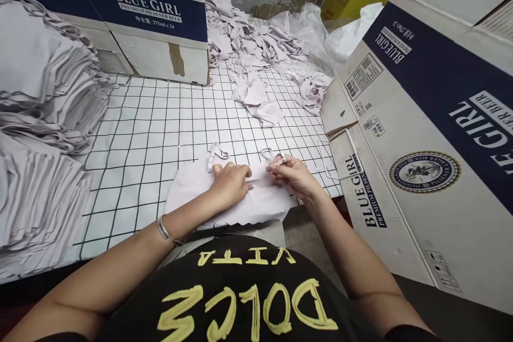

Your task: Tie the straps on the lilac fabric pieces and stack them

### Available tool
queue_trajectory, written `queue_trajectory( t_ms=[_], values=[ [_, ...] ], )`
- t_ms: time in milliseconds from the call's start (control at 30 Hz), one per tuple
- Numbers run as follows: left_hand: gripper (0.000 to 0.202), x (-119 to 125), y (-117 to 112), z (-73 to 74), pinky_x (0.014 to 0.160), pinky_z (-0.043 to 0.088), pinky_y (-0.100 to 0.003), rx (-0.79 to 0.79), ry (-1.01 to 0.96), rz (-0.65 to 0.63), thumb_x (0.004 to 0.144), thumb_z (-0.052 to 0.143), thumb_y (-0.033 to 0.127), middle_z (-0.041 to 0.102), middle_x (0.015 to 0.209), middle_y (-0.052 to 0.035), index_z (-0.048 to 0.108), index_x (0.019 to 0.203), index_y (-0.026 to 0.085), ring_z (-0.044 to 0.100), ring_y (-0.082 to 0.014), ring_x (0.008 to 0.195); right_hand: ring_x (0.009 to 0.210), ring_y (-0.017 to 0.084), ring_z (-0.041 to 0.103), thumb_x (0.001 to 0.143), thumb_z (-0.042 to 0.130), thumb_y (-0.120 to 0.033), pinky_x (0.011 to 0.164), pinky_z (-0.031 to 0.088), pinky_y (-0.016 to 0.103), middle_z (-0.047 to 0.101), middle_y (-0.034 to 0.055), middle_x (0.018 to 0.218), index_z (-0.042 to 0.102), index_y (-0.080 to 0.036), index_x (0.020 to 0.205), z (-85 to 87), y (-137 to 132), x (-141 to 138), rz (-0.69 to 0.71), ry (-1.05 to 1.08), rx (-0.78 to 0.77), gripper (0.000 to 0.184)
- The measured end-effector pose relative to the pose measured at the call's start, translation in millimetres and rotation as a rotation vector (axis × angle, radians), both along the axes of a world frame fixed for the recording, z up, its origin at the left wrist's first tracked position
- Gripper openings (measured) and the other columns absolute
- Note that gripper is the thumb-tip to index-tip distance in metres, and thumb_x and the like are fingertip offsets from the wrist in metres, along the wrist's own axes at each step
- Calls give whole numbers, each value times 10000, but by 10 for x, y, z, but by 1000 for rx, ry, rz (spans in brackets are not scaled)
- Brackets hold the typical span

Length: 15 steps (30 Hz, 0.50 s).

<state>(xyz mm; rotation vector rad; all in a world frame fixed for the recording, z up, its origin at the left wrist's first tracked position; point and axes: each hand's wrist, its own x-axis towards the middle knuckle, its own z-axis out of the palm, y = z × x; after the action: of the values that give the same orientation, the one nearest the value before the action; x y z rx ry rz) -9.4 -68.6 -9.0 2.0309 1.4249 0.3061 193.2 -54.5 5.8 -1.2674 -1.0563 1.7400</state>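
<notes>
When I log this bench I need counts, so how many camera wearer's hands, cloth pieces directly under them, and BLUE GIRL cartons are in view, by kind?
Hands: 2 (left hand, right hand)
Pale cloth piece: 1
BLUE GIRL cartons: 2 (left carton, right carton)
Total: 5

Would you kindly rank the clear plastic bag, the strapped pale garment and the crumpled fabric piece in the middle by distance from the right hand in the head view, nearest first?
From the right hand:
1. Strapped pale garment: at the hand, touching it.
2. Crumpled fabric piece: ahead, slightly left.
3. Clear plastic bag: farther ahead, at the back.
</notes>
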Motion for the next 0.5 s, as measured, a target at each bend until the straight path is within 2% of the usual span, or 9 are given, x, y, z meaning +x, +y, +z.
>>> queue_trajectory(
  t_ms=[133,300,500],
  values=[
    [175,-3,13,19,874,255,-473,-45,-23,9,844,590,339,680,920,-65,678,868,190,519,-289,991,535,78,505,637,832,-280,502,375,207,609,-40,684,520,-204,810,-38,1,-73,15,-48,74,366],
    [229,7,14,38,874,251,-471,-48,-82,32,845,568,376,666,923,-62,684,798,183,512,-275,995,697,113,580,663,808,-304,676,480,257,608,-21,792,511,-221,856,-108,-19,-199,90,-115,241,364],
    [272,9,12,54,861,254,-458,-70,-112,46,840,552,377,669,912,-70,659,721,157,511,-269,990,756,134,598,718,761,-315,719,496,276,602,-8,823,485,-228,878,-167,-26,-249,188,-153,271,330]
  ],
)
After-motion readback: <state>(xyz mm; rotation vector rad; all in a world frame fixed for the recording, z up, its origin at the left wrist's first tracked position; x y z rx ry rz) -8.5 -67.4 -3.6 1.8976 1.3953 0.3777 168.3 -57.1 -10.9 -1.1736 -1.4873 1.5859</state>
